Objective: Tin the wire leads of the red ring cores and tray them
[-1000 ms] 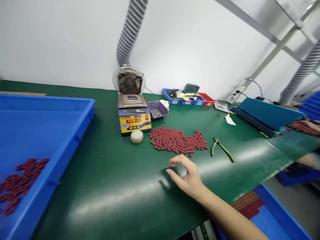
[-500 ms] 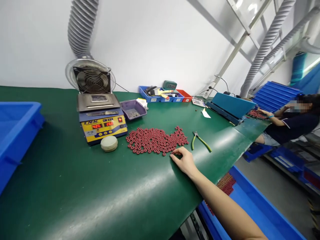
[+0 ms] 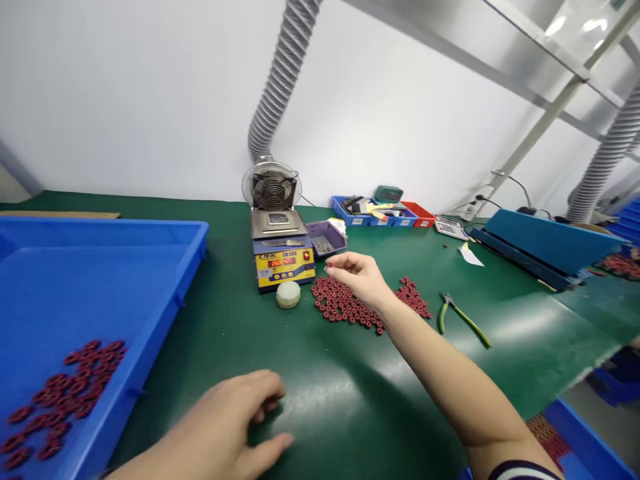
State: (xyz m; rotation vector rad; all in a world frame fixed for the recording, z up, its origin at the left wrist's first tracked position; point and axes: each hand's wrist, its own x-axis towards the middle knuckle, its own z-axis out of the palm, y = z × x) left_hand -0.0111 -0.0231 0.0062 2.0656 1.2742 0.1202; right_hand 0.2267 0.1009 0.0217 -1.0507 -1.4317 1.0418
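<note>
Red ring: a small red ring (image 3: pixel 329 265) shows at the tips of the right hand's thumb and forefinger, raised in front of the purple dish; its axis is too small to make out.
Right hand: this grip (image 3: pixel 367 283) is narrow, the fingertips drawn together on that ring, which lies ahead and to the left of the palm.
Ring pile: the loose rings (image 3: pixel 345 307) spread on the tabletop (image 3: pixel 350 400) below the right hand, partly hidden by its wrist; the right hand is clearly the nearer one.
Left hand: this grip (image 3: pixel 225 420) is wide, thumb and forefinger apart, with nothing seen between them; it hovers low on the person's side of the pile.
Between the hands: from the held ring, the left hand lies toward the person and to the left, well apart across green surface.
Blue tray: its near wall (image 3: pixel 165 307) stands left of the left hand, with more rings (image 3: pixel 75 380) in its near right part.
Soldering pot: the yellow-fronted unit (image 3: pixel 285 267) stands just left of the raised ring, a round tin (image 3: pixel 289 295) before it.
Cutters: the green-handled pair (image 3: pixel 470 325) lies right of the pile.
</note>
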